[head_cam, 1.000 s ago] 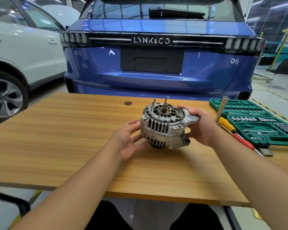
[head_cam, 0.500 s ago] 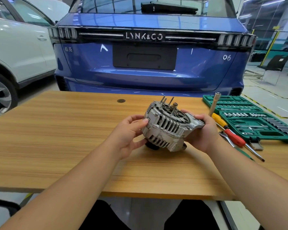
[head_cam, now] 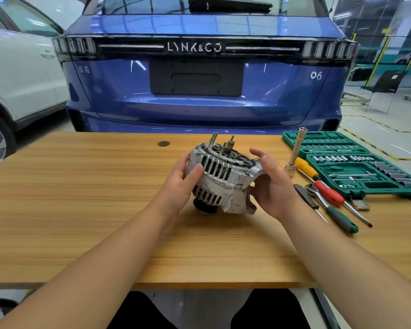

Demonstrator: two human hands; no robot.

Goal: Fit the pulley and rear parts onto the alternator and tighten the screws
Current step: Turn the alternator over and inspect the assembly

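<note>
**Both hands on the alternator near the table's far edge**

The left hand (head_cam: 180, 181) gripped the alternator (head_cam: 220, 179) from its left side, thumb across the slotted silver housing and fingers curled round behind it. The right hand (head_cam: 269, 184) cupped the opposite side at the mounting ear, its palm against the casting and its fingers spread wide and relaxed above it, not closed round the metal. Between the two hands the alternator sat tilted, its rear face turned up and away from the person. Several thin studs (head_cam: 214, 138) and a short shaft (head_cam: 230, 144) stuck up from that face. The dark pulley (head_cam: 203, 206) was at the lower end, at or just above the wooden table (head_cam: 81, 198); whether it touched the wood could not be told.

The alternator was a little right of the table's middle, nearer the far edge than the near one. Toward the right edge lay an open green socket case (head_cam: 356, 169), reaching to the far right corner. A silver socket driver (head_cam: 297, 148) leaned up against the case's near left part. Just beside the right hand lay a yellow-handled screwdriver (head_cam: 306, 166), a red-handled screwdriver (head_cam: 330, 193), a green-handled screwdriver (head_cam: 339, 219) and a ratchet (head_cam: 314, 191), crossing one another. Beyond the far edge stood a blue car (head_cam: 204, 74), with a white car (head_cam: 22, 67) to its left.
</note>
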